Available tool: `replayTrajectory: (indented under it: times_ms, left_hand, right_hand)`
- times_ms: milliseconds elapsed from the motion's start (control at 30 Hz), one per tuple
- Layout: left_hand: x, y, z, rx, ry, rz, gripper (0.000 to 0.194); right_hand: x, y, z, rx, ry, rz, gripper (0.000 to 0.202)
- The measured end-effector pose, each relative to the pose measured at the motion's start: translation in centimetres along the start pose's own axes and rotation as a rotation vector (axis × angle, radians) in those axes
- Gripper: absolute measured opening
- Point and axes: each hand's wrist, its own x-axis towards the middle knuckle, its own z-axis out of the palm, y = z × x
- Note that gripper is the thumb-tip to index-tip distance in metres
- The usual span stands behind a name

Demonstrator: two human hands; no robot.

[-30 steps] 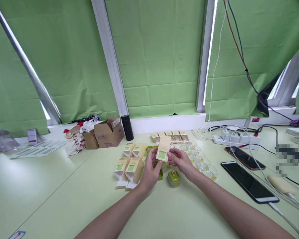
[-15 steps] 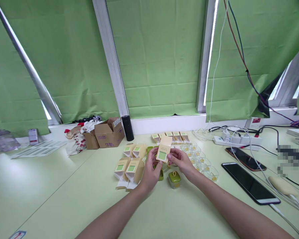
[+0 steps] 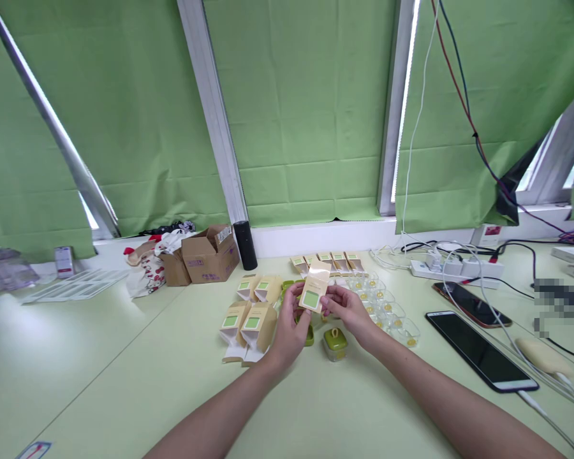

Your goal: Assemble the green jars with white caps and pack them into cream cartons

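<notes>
Between them, my left hand and my right hand grip a small tan paper box with a green square on its front and its top flap raised. Just below my right hand stands a small clear container with a green lid and a loop on top. More green lids lie partly hidden behind my hands. Left of my left hand are several similar tan boxes with open white flaps. To the right of my right hand sit rows of clear plastic cups with yellow spots.
More tan boxes stand at the back. A black phone, a second phone, cables and a white power strip occupy the right. Toward the back left are a cardboard box, a black cylinder and a cloth bag.
The held box has tilted very slightly between my fingers. Otherwise both hands and the things on the table stay where they were.
</notes>
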Motion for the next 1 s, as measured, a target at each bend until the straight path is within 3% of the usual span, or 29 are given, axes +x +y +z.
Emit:
replayTrajectory:
  times_ms: [600, 1000]
  left_hand:
    - [-0.05, 0.82, 0.19, -0.011, 0.019, -0.031, 0.045]
    - [-0.08, 0.19, -0.09, -0.046, -0.019, -0.036, 0.051]
  right_hand:
    - [-0.28, 0.05, 0.45, 0.027, 0.012, 0.046, 0.053]
    - [-0.37, -0.19, 0.44, 0.062, 0.045, 0.064, 0.054]
